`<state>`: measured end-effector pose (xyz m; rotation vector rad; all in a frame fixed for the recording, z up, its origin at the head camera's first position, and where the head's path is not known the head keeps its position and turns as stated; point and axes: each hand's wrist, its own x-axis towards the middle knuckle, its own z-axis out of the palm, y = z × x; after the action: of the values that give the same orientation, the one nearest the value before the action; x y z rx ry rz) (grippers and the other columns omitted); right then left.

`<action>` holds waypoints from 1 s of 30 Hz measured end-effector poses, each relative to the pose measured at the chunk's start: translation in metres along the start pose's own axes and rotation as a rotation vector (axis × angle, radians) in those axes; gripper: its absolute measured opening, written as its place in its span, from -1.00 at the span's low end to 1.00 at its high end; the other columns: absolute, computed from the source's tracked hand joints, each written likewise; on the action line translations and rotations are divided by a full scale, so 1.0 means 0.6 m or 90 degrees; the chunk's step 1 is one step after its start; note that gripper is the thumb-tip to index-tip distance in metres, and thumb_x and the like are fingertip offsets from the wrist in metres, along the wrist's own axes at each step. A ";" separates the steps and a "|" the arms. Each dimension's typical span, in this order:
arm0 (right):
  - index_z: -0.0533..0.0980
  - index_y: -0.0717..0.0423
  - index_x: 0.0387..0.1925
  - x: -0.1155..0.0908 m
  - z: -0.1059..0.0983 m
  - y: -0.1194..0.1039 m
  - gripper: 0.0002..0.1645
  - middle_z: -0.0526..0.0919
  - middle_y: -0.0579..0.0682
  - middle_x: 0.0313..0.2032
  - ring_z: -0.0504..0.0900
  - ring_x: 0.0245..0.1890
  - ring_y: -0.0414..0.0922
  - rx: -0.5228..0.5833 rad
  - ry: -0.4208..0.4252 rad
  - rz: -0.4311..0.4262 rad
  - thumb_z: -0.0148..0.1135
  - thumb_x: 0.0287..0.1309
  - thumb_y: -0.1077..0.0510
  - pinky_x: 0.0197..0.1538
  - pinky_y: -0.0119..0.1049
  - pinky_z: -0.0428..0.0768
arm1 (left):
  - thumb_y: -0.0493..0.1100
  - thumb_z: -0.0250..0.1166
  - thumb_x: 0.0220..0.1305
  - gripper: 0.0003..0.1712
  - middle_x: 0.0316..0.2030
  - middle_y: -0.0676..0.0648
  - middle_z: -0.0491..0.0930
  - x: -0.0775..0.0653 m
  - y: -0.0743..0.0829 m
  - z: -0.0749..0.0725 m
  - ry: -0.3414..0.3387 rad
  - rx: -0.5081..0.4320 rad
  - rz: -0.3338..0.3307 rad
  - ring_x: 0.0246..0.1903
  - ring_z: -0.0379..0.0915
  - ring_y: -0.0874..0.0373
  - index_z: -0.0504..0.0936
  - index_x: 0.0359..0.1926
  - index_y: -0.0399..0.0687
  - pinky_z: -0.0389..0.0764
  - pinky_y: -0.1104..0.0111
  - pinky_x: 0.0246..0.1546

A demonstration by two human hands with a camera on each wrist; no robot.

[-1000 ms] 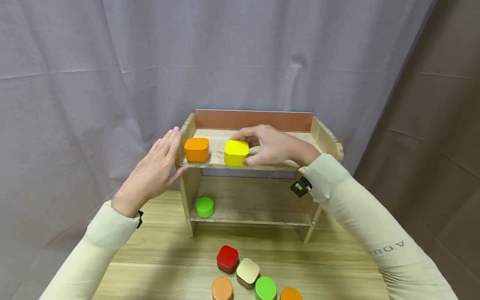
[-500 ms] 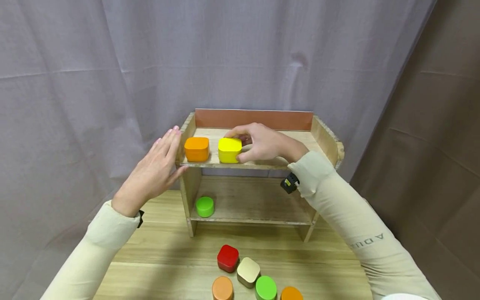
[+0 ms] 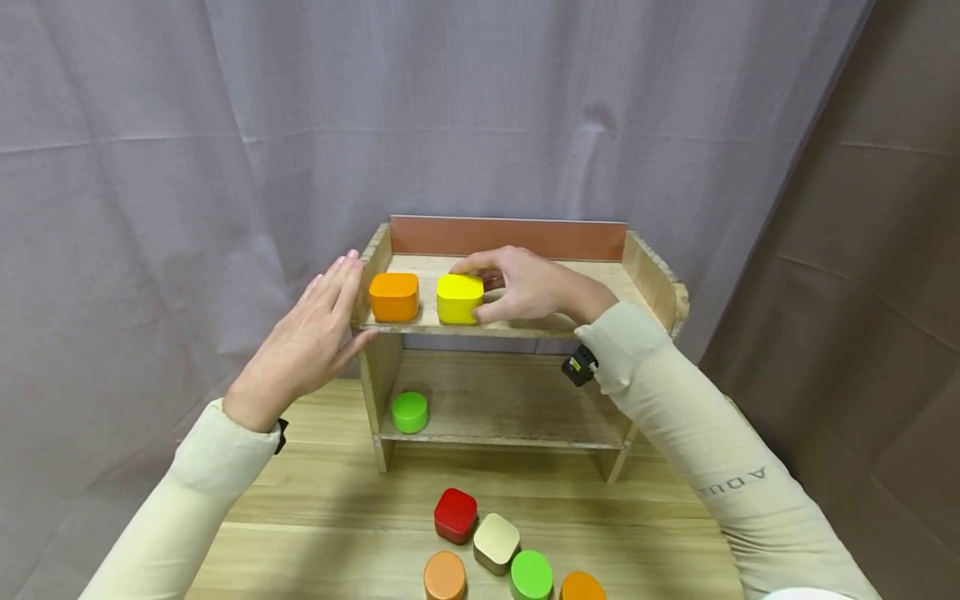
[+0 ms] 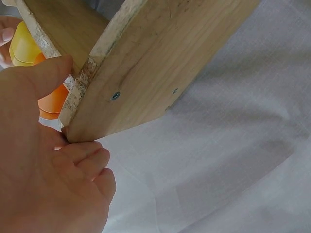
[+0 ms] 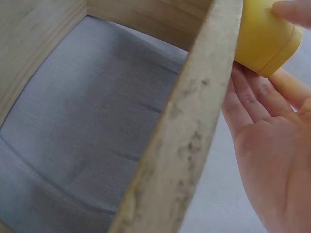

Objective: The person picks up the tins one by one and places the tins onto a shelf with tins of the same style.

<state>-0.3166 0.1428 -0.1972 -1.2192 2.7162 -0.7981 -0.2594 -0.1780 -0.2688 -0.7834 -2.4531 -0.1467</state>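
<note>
A small yellow rounded-square box (image 3: 460,300) with a seam round its side is at the front of the wooden shelf's (image 3: 502,392) upper board. My right hand (image 3: 525,287) grips it from the right, thumb in front and fingers behind. In the right wrist view the thumb presses the yellow box (image 5: 265,36). A similar orange box (image 3: 394,297) sits to its left, with a gap between. My left hand (image 3: 303,337) rests against the shelf's left side panel, fingers straight in the head view. In the left wrist view the thumb (image 4: 51,75) lies by the panel's front edge.
A round green box (image 3: 410,412) sits at the left of the lower board. On the table in front stand a red box (image 3: 455,516), a cream box (image 3: 496,543), and round peach (image 3: 445,575), green (image 3: 531,575) and orange (image 3: 582,587) ones. A grey curtain (image 3: 480,108) hangs behind.
My right hand has moved slightly left with the yellow box, closer to the orange one, then held still over the last half second. My left hand has stayed in place.
</note>
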 end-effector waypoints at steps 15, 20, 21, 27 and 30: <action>0.46 0.03 0.46 -0.095 -0.058 -0.039 -0.16 0.63 -0.02 0.36 0.67 0.30 -0.06 -0.156 0.106 -0.018 0.51 0.17 0.01 0.44 -0.03 0.56 | -0.05 0.34 0.49 0.04 0.66 -0.42 -0.05 0.003 -0.004 -0.002 -0.012 -0.008 -0.006 0.64 -0.04 -0.34 -0.08 0.64 -0.43 0.14 -0.23 0.61; 0.48 0.04 0.43 -0.137 -0.061 -0.049 -0.20 0.68 0.00 0.29 0.70 0.26 -0.01 -0.183 0.114 -0.049 0.53 0.18 0.05 0.40 0.02 0.60 | -0.06 0.35 0.49 0.03 0.65 -0.42 -0.04 0.002 -0.006 -0.004 -0.008 -0.010 -0.003 0.64 -0.03 -0.35 -0.07 0.64 -0.43 0.15 -0.23 0.60; 0.48 0.04 0.43 -0.145 -0.060 -0.050 -0.21 0.69 -0.01 0.28 0.71 0.25 -0.01 -0.187 0.113 -0.056 0.53 0.18 0.06 0.39 0.04 0.61 | -0.06 0.35 0.48 0.03 0.65 -0.42 -0.03 0.002 -0.006 -0.004 -0.005 -0.010 -0.002 0.64 -0.02 -0.35 -0.06 0.64 -0.43 0.15 -0.24 0.60; 0.49 0.07 0.41 -0.191 -0.040 -0.047 -0.20 0.72 0.03 0.23 0.74 0.19 0.03 -0.191 0.098 -0.096 0.57 0.16 0.09 0.30 0.08 0.68 | -0.08 0.37 0.46 0.02 0.64 -0.42 0.01 0.001 -0.006 -0.005 0.007 -0.012 0.002 0.63 0.00 -0.33 -0.02 0.63 -0.43 0.17 -0.24 0.59; 0.50 0.09 0.40 -0.210 -0.019 -0.039 -0.20 0.71 0.00 0.26 0.73 0.21 0.00 -0.186 0.079 -0.089 0.58 0.15 0.06 0.29 0.09 0.69 | -0.08 0.37 0.46 0.02 0.64 -0.42 0.01 0.001 -0.006 -0.004 0.004 -0.015 0.001 0.63 0.00 -0.34 -0.03 0.63 -0.43 0.17 -0.24 0.59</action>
<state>-0.2175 0.2244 -0.1954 -1.4749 2.9561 -0.5166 -0.2606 -0.1810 -0.2660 -0.7937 -2.4490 -0.1775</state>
